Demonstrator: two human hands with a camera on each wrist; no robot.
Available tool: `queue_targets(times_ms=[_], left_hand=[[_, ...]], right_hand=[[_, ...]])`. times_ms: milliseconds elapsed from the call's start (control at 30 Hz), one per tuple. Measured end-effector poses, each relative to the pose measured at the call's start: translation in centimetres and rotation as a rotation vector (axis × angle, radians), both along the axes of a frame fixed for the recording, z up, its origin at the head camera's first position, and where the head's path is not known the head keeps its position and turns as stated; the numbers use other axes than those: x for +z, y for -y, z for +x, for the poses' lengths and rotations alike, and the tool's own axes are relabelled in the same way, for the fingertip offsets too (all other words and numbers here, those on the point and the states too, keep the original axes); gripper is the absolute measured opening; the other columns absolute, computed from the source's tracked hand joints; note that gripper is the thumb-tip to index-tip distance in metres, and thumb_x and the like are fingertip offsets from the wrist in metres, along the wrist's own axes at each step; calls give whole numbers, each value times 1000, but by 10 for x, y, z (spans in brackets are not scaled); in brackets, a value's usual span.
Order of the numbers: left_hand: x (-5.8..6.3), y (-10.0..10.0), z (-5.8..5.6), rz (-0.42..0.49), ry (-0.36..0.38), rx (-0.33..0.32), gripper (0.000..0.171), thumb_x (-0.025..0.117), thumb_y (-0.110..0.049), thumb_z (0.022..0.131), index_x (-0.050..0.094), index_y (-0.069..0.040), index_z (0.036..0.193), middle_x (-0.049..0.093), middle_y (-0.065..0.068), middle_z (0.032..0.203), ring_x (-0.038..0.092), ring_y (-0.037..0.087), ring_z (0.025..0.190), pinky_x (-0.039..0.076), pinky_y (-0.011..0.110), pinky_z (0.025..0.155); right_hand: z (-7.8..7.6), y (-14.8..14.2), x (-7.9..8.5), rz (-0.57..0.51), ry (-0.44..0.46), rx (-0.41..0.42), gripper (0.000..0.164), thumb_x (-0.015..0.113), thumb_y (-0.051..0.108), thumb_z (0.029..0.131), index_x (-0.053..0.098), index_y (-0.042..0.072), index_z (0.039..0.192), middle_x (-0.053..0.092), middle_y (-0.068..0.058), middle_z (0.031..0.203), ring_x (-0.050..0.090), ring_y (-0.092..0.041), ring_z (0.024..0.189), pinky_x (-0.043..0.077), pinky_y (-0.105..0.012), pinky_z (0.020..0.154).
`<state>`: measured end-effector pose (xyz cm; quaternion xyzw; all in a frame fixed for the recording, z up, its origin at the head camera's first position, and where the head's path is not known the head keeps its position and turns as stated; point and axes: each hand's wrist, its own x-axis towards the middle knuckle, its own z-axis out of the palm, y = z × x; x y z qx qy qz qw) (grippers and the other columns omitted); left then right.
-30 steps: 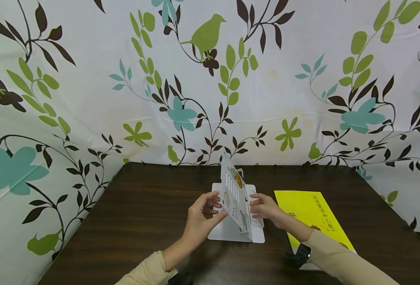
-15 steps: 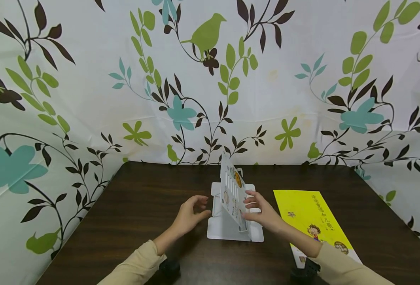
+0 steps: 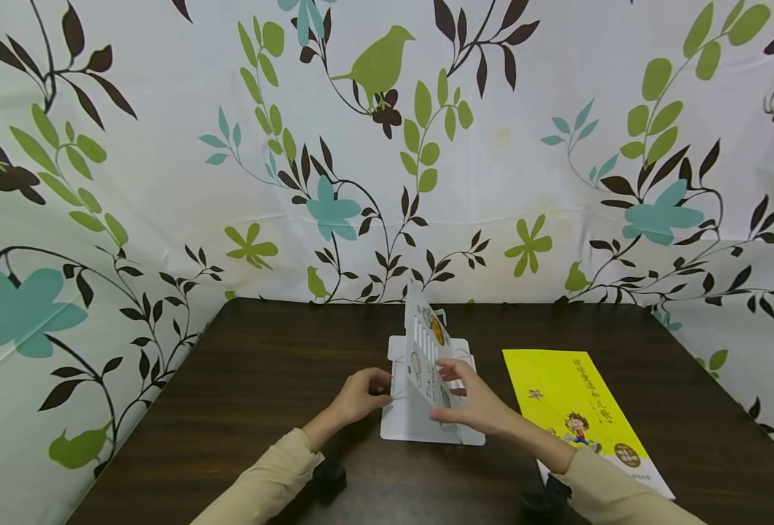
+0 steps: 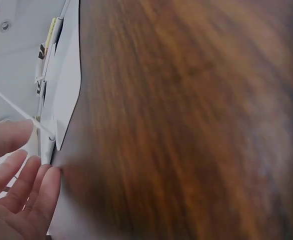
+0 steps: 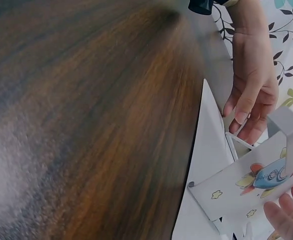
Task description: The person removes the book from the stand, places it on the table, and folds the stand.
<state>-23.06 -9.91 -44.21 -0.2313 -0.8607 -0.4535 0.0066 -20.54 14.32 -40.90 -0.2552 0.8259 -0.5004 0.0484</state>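
A white folding book stand [image 3: 420, 423] with cartoon prints stands on the dark wooden table, its panel [image 5: 251, 185] tilted up from the flat base. In the head view my left hand [image 3: 361, 397] is at the left edge of the base. My left hand [image 4: 21, 185] shows loosely bent fingers, thumb apart from them, close to a thin white wire prop [image 4: 16, 105]. My right hand [image 3: 468, 401] reaches over the panel from the right, thumb and fingers spread. In the right wrist view its fingertips [image 5: 286, 207] lie at the printed face, beside a rocket picture.
A yellow book [image 3: 577, 408] with a cartoon child on its cover lies to the right, partly under my right forearm. Patterned cloth [image 3: 374, 146] hangs behind the dark table [image 3: 282, 343]. Dark devices sit at both wrists.
My left hand has come off the panel's lower left edge and moved down to the base's left side. My right hand has shifted left, from behind the panel to across its front.
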Motion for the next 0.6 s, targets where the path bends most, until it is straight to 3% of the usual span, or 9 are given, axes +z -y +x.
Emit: queue_targets(times_ms=[267,600], left_hand=[[-6,-10,-3,3,-9,21,19,67,10,71,65,6,89,66,13,85,61,24,75,51,27,65],[-6,-14,-4,-40,-44,43,10,69,9,69,67,2,76,65,8,70,58,11,64,47,20,55]], right_hand=[[-2,0,-1,44,-57,9,72,75,25,70,37,6,128,42,-13,114,43,-31,106,41,-51,90],[1,5,-2,20,-52,-60,64,75,16,69,42,4,122,45,-12,110,43,-29,103,43,-53,87]])
